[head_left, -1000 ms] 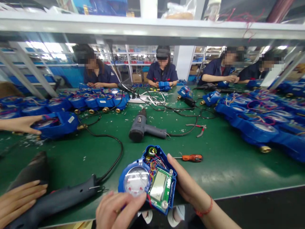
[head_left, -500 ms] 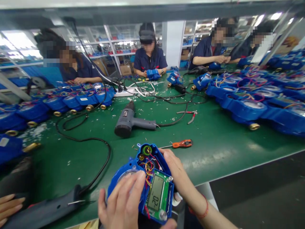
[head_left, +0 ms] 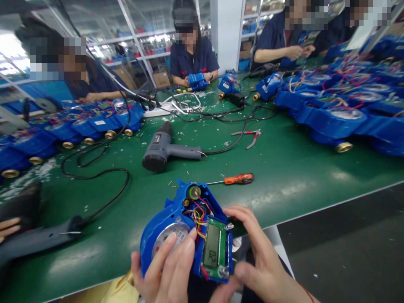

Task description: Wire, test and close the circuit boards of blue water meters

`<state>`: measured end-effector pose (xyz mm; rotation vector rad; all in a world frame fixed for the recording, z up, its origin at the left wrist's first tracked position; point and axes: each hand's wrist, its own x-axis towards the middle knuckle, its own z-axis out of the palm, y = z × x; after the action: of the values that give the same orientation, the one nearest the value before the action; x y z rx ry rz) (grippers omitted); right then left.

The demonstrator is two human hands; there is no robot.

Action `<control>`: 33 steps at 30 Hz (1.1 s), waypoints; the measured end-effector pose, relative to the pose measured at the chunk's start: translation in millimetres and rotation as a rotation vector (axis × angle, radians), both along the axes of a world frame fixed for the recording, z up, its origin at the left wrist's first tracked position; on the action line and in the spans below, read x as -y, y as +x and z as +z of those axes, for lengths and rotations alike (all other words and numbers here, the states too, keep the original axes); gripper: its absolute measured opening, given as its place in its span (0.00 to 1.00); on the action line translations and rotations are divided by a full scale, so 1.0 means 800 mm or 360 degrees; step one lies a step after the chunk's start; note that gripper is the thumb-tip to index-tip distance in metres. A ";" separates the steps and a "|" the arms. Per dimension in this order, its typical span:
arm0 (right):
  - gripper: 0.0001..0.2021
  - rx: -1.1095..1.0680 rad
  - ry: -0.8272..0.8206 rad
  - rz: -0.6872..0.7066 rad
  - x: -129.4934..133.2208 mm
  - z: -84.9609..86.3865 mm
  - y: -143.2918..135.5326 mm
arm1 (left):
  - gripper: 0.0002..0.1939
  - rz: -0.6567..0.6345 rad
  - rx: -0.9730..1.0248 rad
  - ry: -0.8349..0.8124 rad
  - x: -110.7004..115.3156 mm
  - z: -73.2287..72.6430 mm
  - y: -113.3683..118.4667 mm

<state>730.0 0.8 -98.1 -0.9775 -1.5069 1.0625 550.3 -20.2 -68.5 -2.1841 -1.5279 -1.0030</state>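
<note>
A blue water meter with an uncovered electronics compartment sits tilted in my left hand, whose fingers lie across its round dial. Beside the dial are a green circuit board with a grey display, coloured wires and a round green part. My right hand is at the meter's right side, its fingers and thumb spread apart. Its fingertips are close to the housing edge; whether they touch it I cannot tell. Just beyond the meter lies an orange-handled screwdriver.
A grey heat gun and red-handled cutters lie on the green table. Another heat gun is at left, near another person's hand. Blue meters crowd both sides. Cables and a power strip stretch across; several people sit opposite.
My right hand has come away from its grip on the meter's right side, with its fingers spreading. The left hand still holds the meter, now showing more dial. The view has tilted downward.
</note>
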 end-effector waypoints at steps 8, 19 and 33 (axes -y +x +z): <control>0.48 0.0298 -0.0226 0.0332 0.008 0.016 -0.001 | 0.45 -0.0152 -0.0060 -0.0030 0.000 -0.006 -0.015; 0.41 0.0579 0.0429 -0.0027 0.002 0.046 -0.009 | 0.38 -0.0443 -0.0206 -0.0134 -0.002 0.019 -0.048; 0.30 0.1019 0.1257 -0.0011 -0.034 0.119 -0.055 | 0.48 -0.0297 0.0765 -0.0589 -0.032 0.068 -0.054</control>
<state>685.7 28.3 -2.8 -0.7586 -2.1840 0.0573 507.1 5.2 -14.0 -2.4973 -1.8634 -1.4944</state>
